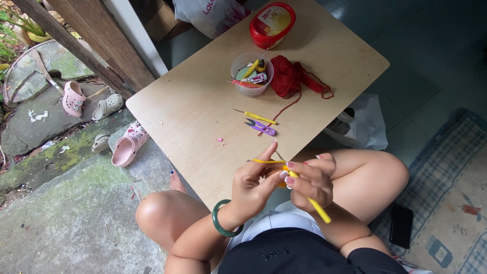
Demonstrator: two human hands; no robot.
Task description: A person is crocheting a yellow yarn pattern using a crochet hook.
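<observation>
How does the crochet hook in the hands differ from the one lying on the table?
The held crochet hook is gripped by the right hand, slanted down toward the lap, with yellow yarn running from it to the left hand. The table crochet hook lies flat and untouched beside the purple snips, with no yarn on it. Only the handle of the held one shows clearly; the other shows handle and metal shaft. Both have yellow handles.

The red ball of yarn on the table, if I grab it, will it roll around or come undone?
The red ball of yarn looks soft and light, so it would probably squash in a grip rather than slip. It sits slumped and lumpy, so it seems unlikely to roll far. Its loose strand trails across the table, so lifting it would likely drag that tail along.
</observation>
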